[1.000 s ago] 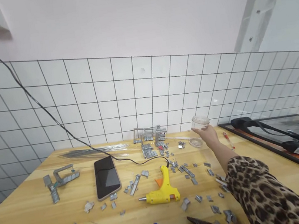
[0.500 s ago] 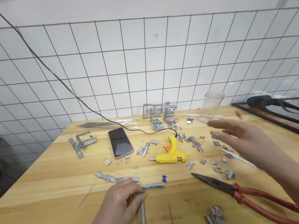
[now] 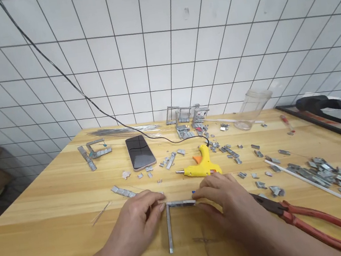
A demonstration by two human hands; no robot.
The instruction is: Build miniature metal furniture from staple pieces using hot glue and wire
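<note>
Closest to the person, an L-shaped piece of metal strip [image 3: 171,222] lies flat on the wooden table [image 3: 45,232] — one leg runs toward the near edge, the other runs right between the two hands. The left hand [image 3: 138,214] rests on the table with its fingertips pinched narrow at the corner of the L. The right hand [image 3: 222,199] lies over the far end of the short leg, fingers closed down on it; its grip is narrow too, pressing the strip against the wood.

Just right of that hand lie pliers [image 3: 302,215] with red handles, jaws pointing toward the wrist. Behind the hands a yellow glue gun [image 3: 202,167] lies on its side, nozzle to the left, with a black cord running from it up the tiled wall [image 3: 146,54]. Small metal clips [image 3: 318,170] are scattered around it, thickest at the right beside a long thin rod.

Farther back, left of the glue gun, a phone [image 3: 140,151] lies face up with a dark screen. At the back edge stand small staple frames [image 3: 184,117] — and to their right, a clear jar [image 3: 252,107], tilted.
</note>
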